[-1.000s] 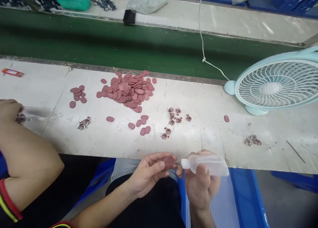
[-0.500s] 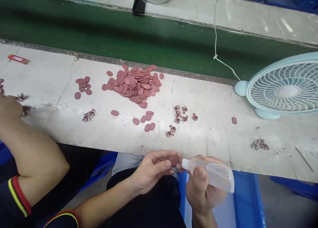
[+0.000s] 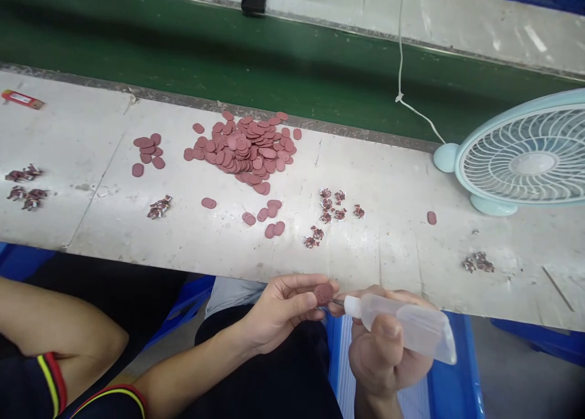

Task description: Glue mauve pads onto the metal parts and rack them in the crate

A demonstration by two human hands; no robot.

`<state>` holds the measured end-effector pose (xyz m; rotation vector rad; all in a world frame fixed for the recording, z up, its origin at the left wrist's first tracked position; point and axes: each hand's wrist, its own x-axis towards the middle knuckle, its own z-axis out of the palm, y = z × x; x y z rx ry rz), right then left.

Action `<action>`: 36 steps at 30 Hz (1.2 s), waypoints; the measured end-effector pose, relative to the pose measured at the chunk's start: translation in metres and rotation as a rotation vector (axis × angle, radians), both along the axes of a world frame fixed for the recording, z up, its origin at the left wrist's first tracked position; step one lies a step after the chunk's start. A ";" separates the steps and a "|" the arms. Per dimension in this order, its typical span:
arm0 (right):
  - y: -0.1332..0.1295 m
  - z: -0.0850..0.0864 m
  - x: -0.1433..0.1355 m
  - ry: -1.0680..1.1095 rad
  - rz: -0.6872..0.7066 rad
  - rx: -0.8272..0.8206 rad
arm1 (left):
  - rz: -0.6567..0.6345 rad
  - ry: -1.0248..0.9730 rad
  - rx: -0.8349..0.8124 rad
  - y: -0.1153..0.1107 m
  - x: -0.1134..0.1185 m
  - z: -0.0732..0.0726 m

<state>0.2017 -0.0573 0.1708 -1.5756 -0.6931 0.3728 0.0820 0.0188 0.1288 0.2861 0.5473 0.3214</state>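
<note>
A reddish-brown oval disc (image 3: pixel 324 293) is pinched between the thumb and fingers of my left hand (image 3: pixel 286 309), just off the table's front edge. My right hand (image 3: pixel 388 346) is wrapped round a translucent squeeze bottle (image 3: pixel 406 326) with a white cap; its thin tip points left, close beside the disc. Whether the tip touches the disc I cannot tell. Beyond my hands, a big heap of similar discs (image 3: pixel 249 148) lies on the white table (image 3: pixel 219 248), with several loose discs (image 3: pixel 262 214) in front. Small brown-and-silver pieces (image 3: pixel 326 206) sit in clusters right of them.
A light-blue fan (image 3: pixel 532 163) stands at the right, its white cord crossing the green strip (image 3: pixel 320 84). A co-worker's arm (image 3: pixel 59 321) is at the lower left. Below my right hand is a blue crate (image 3: pixel 457 370). A thin rod (image 3: pixel 557 289) lies at the right.
The bottle in my right hand has moved right and slightly down, its tip drawing back from the disc's face. The co-worker's hand has left the pieces at the far left.
</note>
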 end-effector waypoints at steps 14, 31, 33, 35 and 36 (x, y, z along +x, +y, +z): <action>-0.003 0.002 0.002 0.225 -0.065 0.072 | 0.006 0.005 -0.004 0.000 -0.002 -0.002; -0.006 -0.058 0.095 0.748 0.370 0.225 | 0.164 0.140 0.035 0.023 -0.031 -0.014; 0.011 -0.052 0.071 0.380 0.329 -0.045 | 0.177 0.150 0.044 0.025 -0.031 -0.015; 0.036 -0.053 0.057 -0.023 0.368 -0.339 | 0.180 0.152 0.054 0.027 -0.031 -0.013; 0.048 -0.054 0.054 -0.242 0.379 -0.478 | 0.179 0.152 0.057 0.027 -0.031 -0.012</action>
